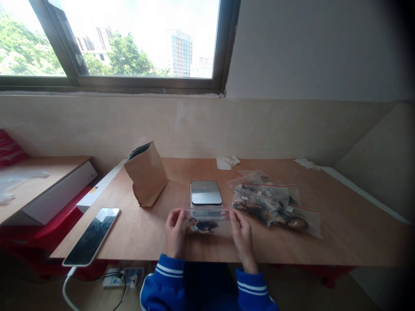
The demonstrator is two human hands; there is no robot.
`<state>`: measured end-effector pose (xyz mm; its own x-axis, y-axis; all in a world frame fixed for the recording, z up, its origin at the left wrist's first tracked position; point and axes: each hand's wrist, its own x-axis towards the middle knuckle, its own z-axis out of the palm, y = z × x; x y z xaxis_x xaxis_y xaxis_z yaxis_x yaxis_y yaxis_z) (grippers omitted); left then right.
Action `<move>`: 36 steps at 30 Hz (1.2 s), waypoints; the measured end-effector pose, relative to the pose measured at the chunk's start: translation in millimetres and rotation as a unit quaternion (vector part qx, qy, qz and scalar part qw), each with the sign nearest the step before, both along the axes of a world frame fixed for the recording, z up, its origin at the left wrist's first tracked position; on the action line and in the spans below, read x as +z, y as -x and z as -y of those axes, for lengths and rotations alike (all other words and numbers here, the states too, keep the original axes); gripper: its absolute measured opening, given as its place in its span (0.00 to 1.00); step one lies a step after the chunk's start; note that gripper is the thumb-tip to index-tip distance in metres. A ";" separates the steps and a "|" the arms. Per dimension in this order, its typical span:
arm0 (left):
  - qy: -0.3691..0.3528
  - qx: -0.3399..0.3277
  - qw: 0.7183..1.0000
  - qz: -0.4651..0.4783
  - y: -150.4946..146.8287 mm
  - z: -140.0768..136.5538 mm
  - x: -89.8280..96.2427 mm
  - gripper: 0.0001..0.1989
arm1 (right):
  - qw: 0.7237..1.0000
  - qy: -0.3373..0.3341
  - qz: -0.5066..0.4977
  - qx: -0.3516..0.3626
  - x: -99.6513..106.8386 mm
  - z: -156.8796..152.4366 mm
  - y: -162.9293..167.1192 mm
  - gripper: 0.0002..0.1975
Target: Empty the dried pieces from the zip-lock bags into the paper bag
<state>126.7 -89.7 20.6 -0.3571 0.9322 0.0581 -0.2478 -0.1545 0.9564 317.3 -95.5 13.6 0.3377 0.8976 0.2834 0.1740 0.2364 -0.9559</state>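
Left hand (174,232): fingers narrowed to a pinch, gripping the upper left corner of one clear plastic bag (212,232). Right hand (241,233): fingers likewise pinched, on the upper right corner of the same bag. Bag held stretched between both, near the front of the desk (343,246), just in front of a flat square device with silver top (206,192). Description of bag: see-through, wider than tall, slightly cloudy, with thin red line along the top edge; whether sealed, impossible to tell. Contents: irregular dark pieces, blackish to brown, bunched at middle and left, with small white label or packet at lower left. Sleeves (169,270) blue, white-striped at the cuffs. To the right, near the right hand: heap of similar clear bags (259,205), overlapping, red-lined, filled with dark brown pieces. To the left: brown paper bag (152,175), upright, creased, dark inside at the mouth. Nearer the left front edge: phone (92,237), dark screen upward, attached to white cable (65,288). Toward the wall: crumpled white paper (231,161).
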 end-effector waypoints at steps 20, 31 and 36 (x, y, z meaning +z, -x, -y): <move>-0.016 -0.082 0.996 -0.035 7.5 0.9 -1.4 0.15 | 0.997 0.008 -0.067 0.029 -7.9 -0.4 0.5 0.17; -0.109 0.108 0.972 -0.179 42.8 -5.2 -12.3 0.15 | 0.991 0.005 -0.127 -0.037 -12.8 -0.6 0.7 0.19; -0.111 0.085 0.967 -0.215 49.6 -6.6 -10.3 0.11 | 0.988 0.030 -0.141 0.061 -3.8 4.0 3.3 0.17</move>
